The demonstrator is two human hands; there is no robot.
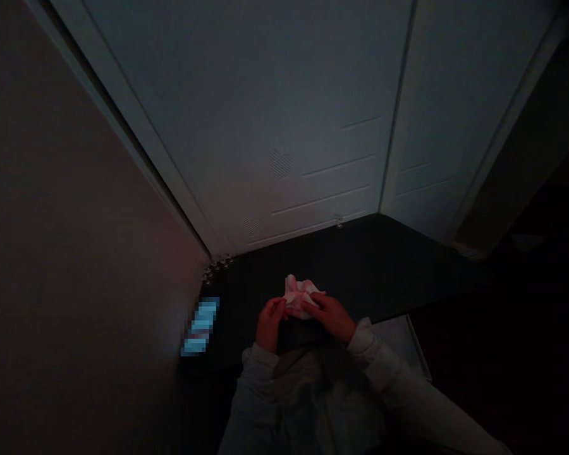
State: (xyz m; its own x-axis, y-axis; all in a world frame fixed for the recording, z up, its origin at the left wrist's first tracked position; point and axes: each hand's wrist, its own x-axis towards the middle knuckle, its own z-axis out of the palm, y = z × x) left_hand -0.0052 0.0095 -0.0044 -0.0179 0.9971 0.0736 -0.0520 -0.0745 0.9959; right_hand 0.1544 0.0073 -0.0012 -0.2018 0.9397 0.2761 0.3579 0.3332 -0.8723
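The left hand (268,323) and right hand (334,314), fingers curled, pinch a crumpled pinkish cloth (296,302) at its nine and three o'clock edges, over the dark worktop (360,259). Light, even tension should best control the folds.

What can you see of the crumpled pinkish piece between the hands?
The crumpled piece looks thin and soft, pinkish with whiter patches; dim light hides whether it is cloth or tissue. It is bunched into folds, one peak at its far left. The left grip pinches its left edge; the right grip holds its right side. It is over the dark tabletop, contact unclear.
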